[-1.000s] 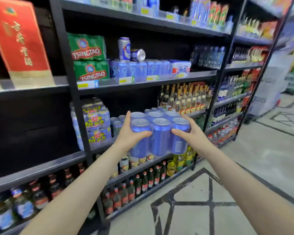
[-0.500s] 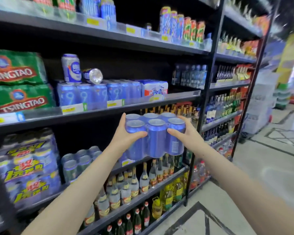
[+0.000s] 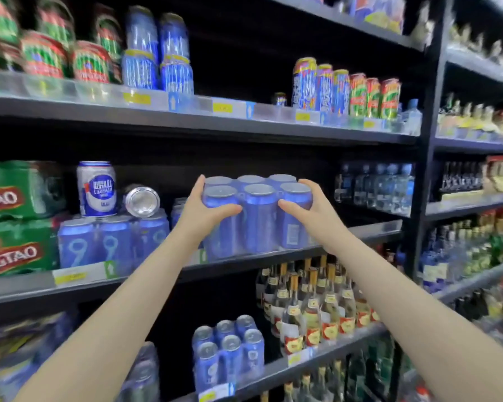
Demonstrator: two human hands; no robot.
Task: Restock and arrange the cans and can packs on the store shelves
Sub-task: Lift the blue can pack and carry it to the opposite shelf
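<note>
I hold a shrink-wrapped pack of blue cans (image 3: 259,219) between both hands at the level of the middle shelf (image 3: 369,230). My left hand (image 3: 204,211) grips its left side and my right hand (image 3: 308,211) grips its right side. The pack's bottom is at the shelf's front edge; I cannot tell whether it rests on it. To the left on the same shelf stands another blue can pack (image 3: 114,239). On top of that pack are an upright white-and-blue can (image 3: 96,188) and a silver can lying on its side (image 3: 141,200).
Green Tsingtao packs (image 3: 15,216) fill the shelf's far left, water bottles (image 3: 375,184) its right. Loose cans line the shelf above (image 3: 346,91). Below are a blue can pack (image 3: 230,355) and glass bottles (image 3: 311,306). A black upright post (image 3: 424,175) bounds the bay.
Both hands have lifted the blue can pack from the lower shelf level up to the middle shelf and moved it toward the shelf. The view has tilted upward.
</note>
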